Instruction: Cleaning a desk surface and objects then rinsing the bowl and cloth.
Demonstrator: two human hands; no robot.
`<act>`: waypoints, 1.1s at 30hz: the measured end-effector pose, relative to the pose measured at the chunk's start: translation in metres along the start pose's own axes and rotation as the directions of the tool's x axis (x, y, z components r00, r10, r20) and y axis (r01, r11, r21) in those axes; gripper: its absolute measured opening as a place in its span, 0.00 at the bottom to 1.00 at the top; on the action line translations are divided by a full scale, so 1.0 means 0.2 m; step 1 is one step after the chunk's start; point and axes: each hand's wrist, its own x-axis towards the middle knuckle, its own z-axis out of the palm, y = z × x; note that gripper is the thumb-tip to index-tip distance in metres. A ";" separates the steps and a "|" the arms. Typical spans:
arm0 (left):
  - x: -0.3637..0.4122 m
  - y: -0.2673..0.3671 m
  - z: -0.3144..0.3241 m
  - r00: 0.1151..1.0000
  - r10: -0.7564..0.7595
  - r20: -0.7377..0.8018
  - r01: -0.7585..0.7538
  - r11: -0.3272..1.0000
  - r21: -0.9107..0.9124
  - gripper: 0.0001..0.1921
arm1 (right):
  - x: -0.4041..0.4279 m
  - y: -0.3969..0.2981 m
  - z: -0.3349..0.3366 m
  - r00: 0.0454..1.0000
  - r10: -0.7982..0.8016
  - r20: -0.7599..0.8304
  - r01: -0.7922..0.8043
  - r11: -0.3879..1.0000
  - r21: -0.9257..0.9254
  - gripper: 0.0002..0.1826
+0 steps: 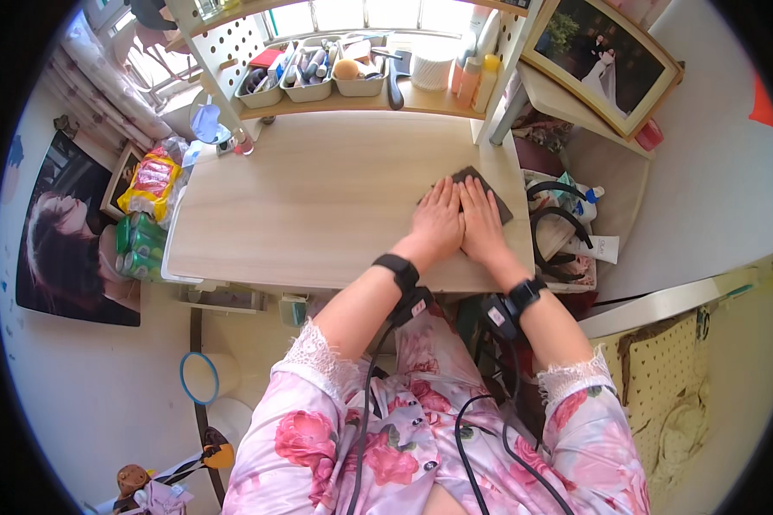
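Observation:
A dark grey folded cloth (500, 205) lies flat on the light wooden desk top (309, 193), near its right edge. My left hand (439, 219) rests on the cloth's left part, fingers extended and pointing away from me. Beside it, touching it, my right hand (483, 215) presses flat on the cloth with its fingers straight. Both palms face down and cover much of the cloth. Neither hand's fingers are curled around anything. Black straps with small devices and cables are worn on both wrists.
Behind the desk top, a wooden shelf (361, 107) holds bins of cosmetics, a hairbrush and bottles. Small bottles (245, 143) stand at the back left corner. Green cans (143, 248) and a yellow-red packet (153, 180) border the left edge; a basket with black headbands (557, 225) borders the right.

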 end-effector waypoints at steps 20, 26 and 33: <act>-0.27 -0.01 -0.10 0.997 0.064 0.034 -0.065 0.997 0.046 0.30 | -0.10 -0.16 0.01 0.965 -0.048 -0.257 0.075 0.993 0.095 0.18; -0.30 0.10 -0.20 0.976 0.085 -0.202 -0.097 0.994 -0.049 0.31 | 0.09 -0.07 -0.14 0.778 0.600 -0.188 -0.347 0.660 0.667 0.11; -0.39 0.17 -0.16 0.982 0.078 -0.174 -0.101 0.987 -0.123 0.32 | 0.77 0.41 -0.24 0.384 0.635 -0.670 0.028 0.717 0.696 0.17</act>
